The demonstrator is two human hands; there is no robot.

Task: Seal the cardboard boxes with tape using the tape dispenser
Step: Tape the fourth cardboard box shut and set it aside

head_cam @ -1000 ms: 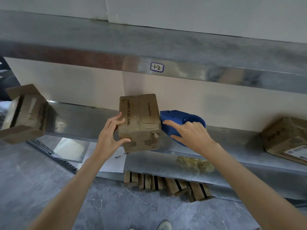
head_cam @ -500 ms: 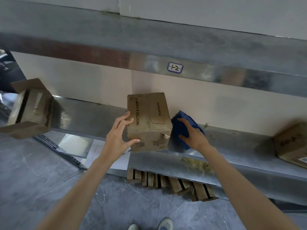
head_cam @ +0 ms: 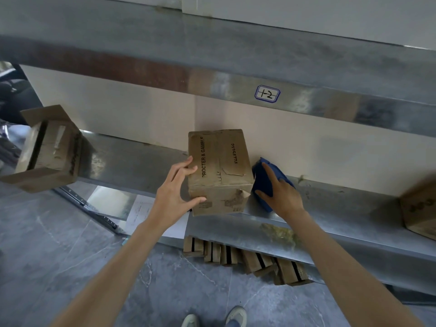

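Note:
A closed brown cardboard box (head_cam: pixel 220 171) with black print stands on the metal shelf (head_cam: pixel 330 208), its front overhanging the shelf edge. My left hand (head_cam: pixel 175 194) grips its left side, fingers over the top edge and thumb on the front face. The blue tape dispenser (head_cam: pixel 264 182) sits against the box's right side. My right hand (head_cam: pixel 280 192) holds it, index finger along the top and thumb at its front. Most of the dispenser is hidden by my hand and the box.
An open cardboard box (head_cam: pixel 47 149) lies on its side at the shelf's left end. Another box (head_cam: pixel 420 206) sits at the right edge. Flattened boxes (head_cam: pixel 247 258) stand under the shelf on the grey floor. An upper shelf beam (head_cam: pixel 212 67) runs overhead. My shoes (head_cam: pixel 236 316) show below.
My right hand has turned the blue dispenser from lying broad to standing narrower against the box's right side. My left hand stays on the box. The camera view has shifted slightly.

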